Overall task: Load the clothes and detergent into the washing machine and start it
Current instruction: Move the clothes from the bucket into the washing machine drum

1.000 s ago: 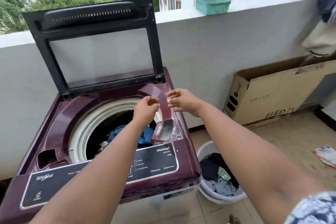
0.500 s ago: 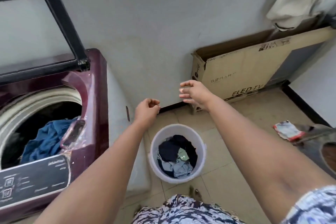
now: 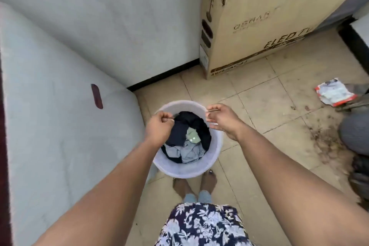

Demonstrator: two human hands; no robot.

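Clothes (image 3: 185, 140) lie heaped in the white bucket (image 3: 217, 146) beside the washing machine's side panel (image 3: 60, 126). Left hand (image 3: 159, 126) is fisted on the near-side rim handle, right hand (image 3: 221, 119) loosely pinching the opposite one. That weak pinch could slip, tipping laundry onto the tiled floor (image 3: 259, 106).

One white plastic bucket (image 3: 216, 147) on the floor, with a heap of clothes (image 3: 186, 139) inside: at least three pieces, dark, pale green and light blue, exact number unclear. Two bare hands above it, left hand (image 3: 159, 126) and right hand (image 3: 222, 119). Two bare feet (image 3: 208, 178) below the bucket. One cardboard box (image 3: 259, 20). One crumpled wrapper (image 3: 334, 94). One washing machine side panel (image 3: 60, 126).
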